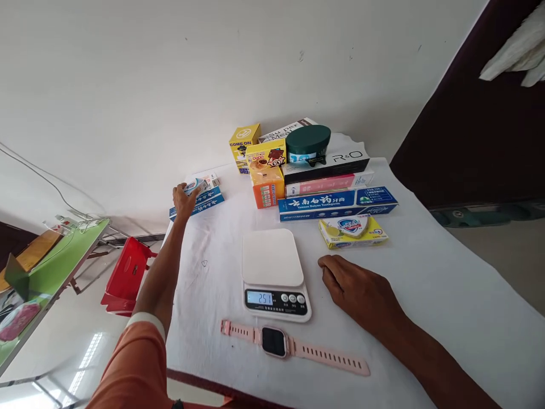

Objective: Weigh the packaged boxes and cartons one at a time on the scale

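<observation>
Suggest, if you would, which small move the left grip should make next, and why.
Probably loosen the left grip and leave the small white-and-blue box there: it appears to lie over the blue boxes, which look flat and able to support it.

Scale (pixel 275 272): smooth white plastic, platform (pixel 272 257) matt, control panel (pixel 279 299) glossy black. Around it: 6 o'clock, watch (pixel 273 341), glassy dark face, matt rubbery strap (pixel 327 357); 2 o'clock, soap box (pixel 354 232), glossy printed card; 12 o'clock, tub lid (pixel 308 138), smooth matt plastic; 9 o'clock, chair (pixel 125 272), shiny plastic. Counter (pixel 447 295): creased white cloth covering.
</observation>
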### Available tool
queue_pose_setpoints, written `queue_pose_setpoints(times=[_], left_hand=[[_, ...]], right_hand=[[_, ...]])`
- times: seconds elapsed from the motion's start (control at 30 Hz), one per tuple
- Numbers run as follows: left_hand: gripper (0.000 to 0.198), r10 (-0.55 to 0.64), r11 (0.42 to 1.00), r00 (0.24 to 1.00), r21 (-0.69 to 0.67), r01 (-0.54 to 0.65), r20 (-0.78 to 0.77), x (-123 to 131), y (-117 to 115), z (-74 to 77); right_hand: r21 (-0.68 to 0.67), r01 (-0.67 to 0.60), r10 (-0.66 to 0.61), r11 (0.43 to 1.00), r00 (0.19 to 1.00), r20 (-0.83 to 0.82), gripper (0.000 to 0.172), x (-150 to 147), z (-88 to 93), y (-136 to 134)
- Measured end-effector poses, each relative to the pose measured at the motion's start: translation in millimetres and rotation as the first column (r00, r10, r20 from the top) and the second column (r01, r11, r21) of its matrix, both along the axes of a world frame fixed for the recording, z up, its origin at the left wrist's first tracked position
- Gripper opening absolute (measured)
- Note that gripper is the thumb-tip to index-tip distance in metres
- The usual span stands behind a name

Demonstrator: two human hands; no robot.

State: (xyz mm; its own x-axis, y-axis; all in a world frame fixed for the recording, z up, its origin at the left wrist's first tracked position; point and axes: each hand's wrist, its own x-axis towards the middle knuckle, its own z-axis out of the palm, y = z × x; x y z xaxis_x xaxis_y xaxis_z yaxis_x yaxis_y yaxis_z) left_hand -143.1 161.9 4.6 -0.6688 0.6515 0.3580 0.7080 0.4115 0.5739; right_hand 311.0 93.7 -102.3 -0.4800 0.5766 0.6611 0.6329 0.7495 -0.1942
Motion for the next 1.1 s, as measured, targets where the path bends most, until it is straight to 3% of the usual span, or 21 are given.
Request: queue_pose_setpoints(times=[0.17,0.27,0.43,0.53,0.6,0.67,0.73,0.83,0.9,0.93,1.0,1.1], left_hand=[[0.043,0.054,0.998,0.998,-0.028,-0.054,-0.018,-8,54,-7.6],[0.047,0.082,0.995,0.996,-0.047,-0.084,-0.034,-6,71,-15.7],[0.059,0.074,0.992,0.996,-0.098,-0.080,-0.057,-2,70,-12.7],[0.067,0.039,0.999,0.991,-0.016,-0.042,-0.127,15,58,-0.4],[0.065,-0.087,0.990,0.970,0.087,0.110,-0.228,42,47,9.9],[0.061,-0.287,0.923,0.893,0.149,0.354,-0.346,82,32,20.2],[0.057,-0.492,0.805,0.768,0.122,0.581,-0.410,135,16,28.0],[0.051,-0.762,0.577,0.504,-0.074,0.813,-0.406,219,-4,27.0],[0.047,-0.879,0.429,0.330,-0.267,0.863,-0.344,266,-9,15.7],[0.047,-0.907,0.389,0.285,-0.358,0.849,-0.309,284,-9,7.8],[0.048,-0.923,0.378,0.276,-0.491,0.785,-0.269,311,-5,-9.4],[0.048,-0.907,0.420,0.331,-0.573,0.704,-0.259,329,3,-28.6]], right_hand=[[-0.064,0.020,-0.020,0.998,1.000,0.001,0.024,1,3.2,1],[-0.094,0.019,-0.020,0.995,1.000,-0.001,0.025,0,3.6,2],[-0.074,0.022,-0.021,0.997,1.000,0.021,0.026,2,2.0,2],[-0.117,0.039,-0.032,0.992,0.997,0.067,0.028,2,3.6,-1],[-0.155,0.068,-0.051,0.986,0.993,0.109,0.029,1,6.1,-2],[-0.193,0.094,-0.064,0.977,0.986,0.153,0.030,0,8.8,-3],[-0.234,0.109,-0.063,0.966,0.979,0.196,0.029,-1,11.2,-4],[-0.298,0.119,-0.048,0.947,0.971,0.233,0.027,-2,14.8,-5],[-0.327,0.125,-0.043,0.937,0.968,0.248,0.027,-2,17.4,-6],[-0.335,0.127,-0.040,0.934,0.966,0.254,0.028,-3,18.9,-6],[-0.346,0.125,-0.030,0.930,0.963,0.268,0.030,-3,22.4,-7],[-0.374,0.114,-0.002,0.921,0.958,0.287,0.032,-3,28.5,-8]])
